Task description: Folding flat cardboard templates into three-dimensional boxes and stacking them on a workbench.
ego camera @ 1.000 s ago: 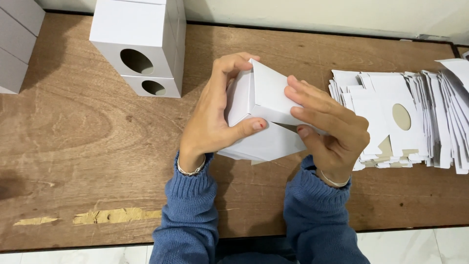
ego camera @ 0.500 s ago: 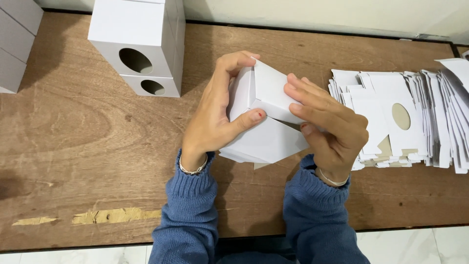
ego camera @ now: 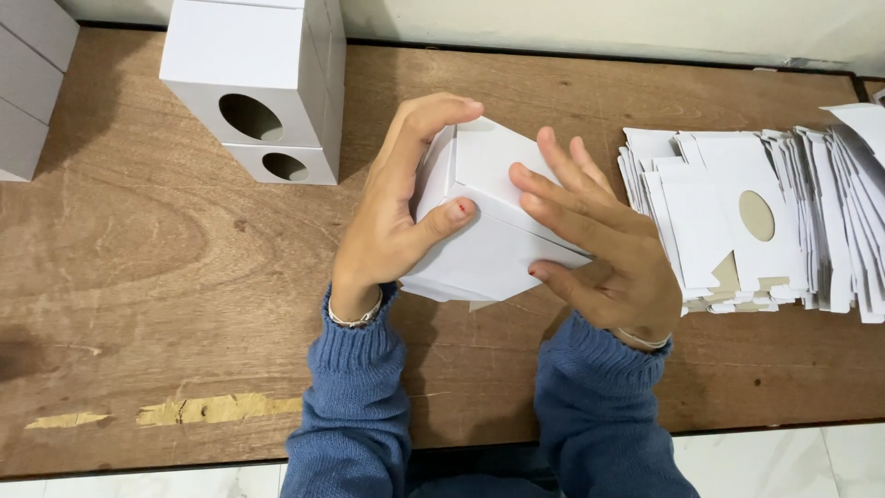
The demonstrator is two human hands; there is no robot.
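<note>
over the middle of the wooden table (ego camera: 138, 277), both hands work a white cardboard box (ego camera: 489, 231) held just above the surface. left hand (ego camera: 392, 221) is wrapped around the box's left side, fingers curled over the top corner, thumb pressed on the front panel; a firm grasp. right hand (ego camera: 599, 249) lies flat against the right panel, fingers spread and extended, pressing rather than clasping. blue knit sleeves (ego camera: 355, 406) on both arms, a thin bracelet at each wrist.

to the right, a fanned pile of flat die-cut box blanks (ego camera: 756, 221), one showing an oval cutout. rear left, stacked finished boxes (ego camera: 253, 88) with round holes in their fronts; more white boxes (ego camera: 28, 74) at the far left edge.

judgement: step in hand looks like squaring and closing a folded box; a panel seam shows under the right fingers. next move likely calls for steady counter-pressure from the left while the flap seats.
</note>
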